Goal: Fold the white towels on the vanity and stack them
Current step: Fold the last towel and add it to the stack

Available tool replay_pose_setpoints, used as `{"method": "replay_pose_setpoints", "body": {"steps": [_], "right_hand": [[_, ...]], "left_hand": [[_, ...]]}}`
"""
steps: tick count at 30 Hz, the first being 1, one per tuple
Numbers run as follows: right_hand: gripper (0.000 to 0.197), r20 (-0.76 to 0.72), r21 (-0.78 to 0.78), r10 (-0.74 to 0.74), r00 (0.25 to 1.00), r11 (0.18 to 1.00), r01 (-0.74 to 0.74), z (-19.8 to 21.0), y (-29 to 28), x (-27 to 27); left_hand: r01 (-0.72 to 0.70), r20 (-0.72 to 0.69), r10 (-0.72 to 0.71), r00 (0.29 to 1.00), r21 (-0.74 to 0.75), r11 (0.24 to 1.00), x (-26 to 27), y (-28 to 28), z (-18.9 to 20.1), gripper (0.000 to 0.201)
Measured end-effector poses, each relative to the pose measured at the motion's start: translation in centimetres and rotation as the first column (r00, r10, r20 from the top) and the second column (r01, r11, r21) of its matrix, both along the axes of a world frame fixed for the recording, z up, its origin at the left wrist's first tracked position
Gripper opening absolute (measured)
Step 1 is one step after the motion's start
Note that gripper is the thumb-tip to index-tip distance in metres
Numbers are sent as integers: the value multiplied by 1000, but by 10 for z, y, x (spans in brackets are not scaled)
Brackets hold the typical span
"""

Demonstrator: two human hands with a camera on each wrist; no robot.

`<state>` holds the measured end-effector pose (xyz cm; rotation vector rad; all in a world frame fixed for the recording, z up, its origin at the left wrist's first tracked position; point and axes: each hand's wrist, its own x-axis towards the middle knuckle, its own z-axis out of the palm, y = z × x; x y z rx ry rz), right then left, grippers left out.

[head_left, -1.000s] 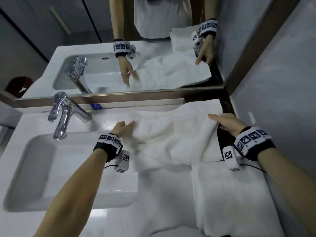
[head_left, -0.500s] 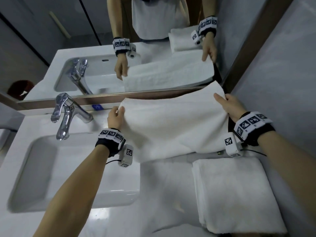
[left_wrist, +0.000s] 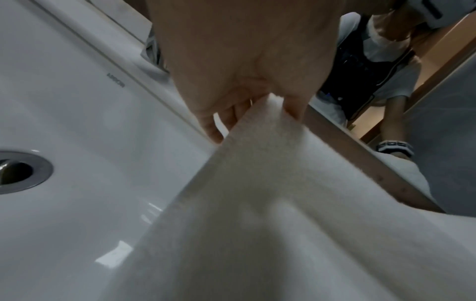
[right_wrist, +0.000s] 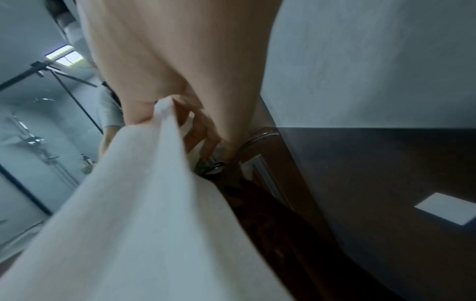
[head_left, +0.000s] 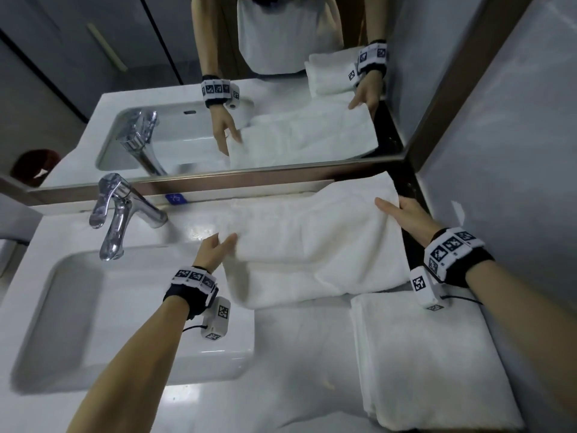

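Towel [head_left: 312, 245] is back down on the table [head_left: 175, 398] from its raised spread half a second ago, left hand [head_left: 215, 248] and right hand [head_left: 406, 214] each with grip pinching an end, fold half-laid behind the folded towel [head_left: 431, 354].

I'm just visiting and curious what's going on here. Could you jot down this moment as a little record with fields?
Place: white vanity with sink and chrome faucet, below a mirror
Towel in work: white towel, partly folded, spread beside the sink
Left hand: pinches the towel's left edge
Right hand: pinches the towel's right edge
Already done: folded towel lying at the near right
Stack: not yet made
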<state>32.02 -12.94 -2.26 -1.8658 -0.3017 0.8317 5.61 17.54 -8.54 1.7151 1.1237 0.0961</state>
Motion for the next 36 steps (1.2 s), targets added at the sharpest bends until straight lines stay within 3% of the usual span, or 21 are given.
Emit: {"method": "replay_pose_setpoints", "body": {"steps": [4,6,8,9,11,13,15,16,19,22,26,32,36], "right_hand": [[15,82,87,-84,993,993,77,12,6,-4],[18,103,125,-146,984,983,133,22,6,-2],[21,113,160,-191,975,972,172,31,7,3],[21,96,178,-197,976,968,178,35,8,6],[24,33,146,-178,984,974,171,39,10,16],[37,-55,-2,-150,987,989,150,38,10,26],[46,-148,-152,-148,978,980,125,34,6,29],[49,-176,-200,-147,973,973,111,32,3,30],[51,-215,-289,-82,973,957,17,27,-11,24],[54,-201,-394,10,980,915,-90,22,-27,13],[51,-193,-424,96,977,889,-171,18,-39,3],[49,-22,-389,102,995,916,-102,12,-46,-9],[44,-33,-402,145,989,904,-146,10,-61,-16]], "left_hand": [[-132,179,126,976,25,991,6,1,21,38],[-129,227,113,967,54,990,11,3,33,16],[-117,269,95,959,68,991,15,5,41,14],[-113,254,93,963,63,992,16,7,43,11],[-93,146,87,986,37,995,21,13,44,40],[-39,-58,37,998,-48,998,25,13,42,62],[25,-252,-39,967,-58,998,25,6,40,63],[38,-281,-55,958,-65,997,25,2,37,56],[20,-225,-66,972,-199,980,15,-17,25,37],[10,-213,-71,974,-273,962,-1,-30,14,37],[4,-220,-68,973,-277,961,-13,-36,7,39],[17,-135,-40,990,-169,986,-15,-39,6,36],[80,-129,-109,986,-210,975,-28,-43,1,40]]}}
